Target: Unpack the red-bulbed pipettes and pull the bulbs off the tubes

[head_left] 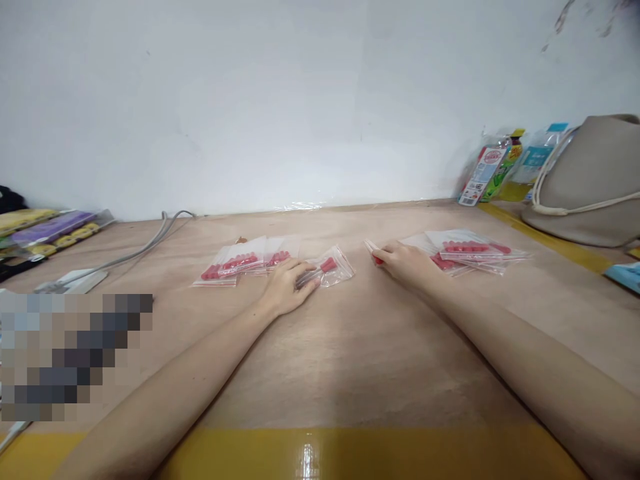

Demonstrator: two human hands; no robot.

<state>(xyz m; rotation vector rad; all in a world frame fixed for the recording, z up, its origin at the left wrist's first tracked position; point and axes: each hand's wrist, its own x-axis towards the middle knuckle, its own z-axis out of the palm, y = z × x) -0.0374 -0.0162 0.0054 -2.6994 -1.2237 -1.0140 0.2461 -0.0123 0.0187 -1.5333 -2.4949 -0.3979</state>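
Note:
My left hand [290, 287] has its thumb and fingers closed on the near end of a clear zip bag [343, 270], which has a red piece [329, 265] inside. Between the fingertips of my right hand [403, 261] is another clear zip bag [371, 246], seen almost edge-on, with red showing at the fingers. Left of my left hand lies a group of zip bags [239, 261] with rows of red pieces. A second group of zip bags [470, 247], also holding red pieces, lies beyond my right wrist, which partly hides it.
Yellow tape [260, 453] runs along the table's front edge. Cartons and bottles [487, 173] stand by the wall at right, beside a beige bag [590, 180]. At left are colourful packets [55, 230], a grey cable [145, 243] and a white adapter [83, 280]. A pixelated patch hides the lower left.

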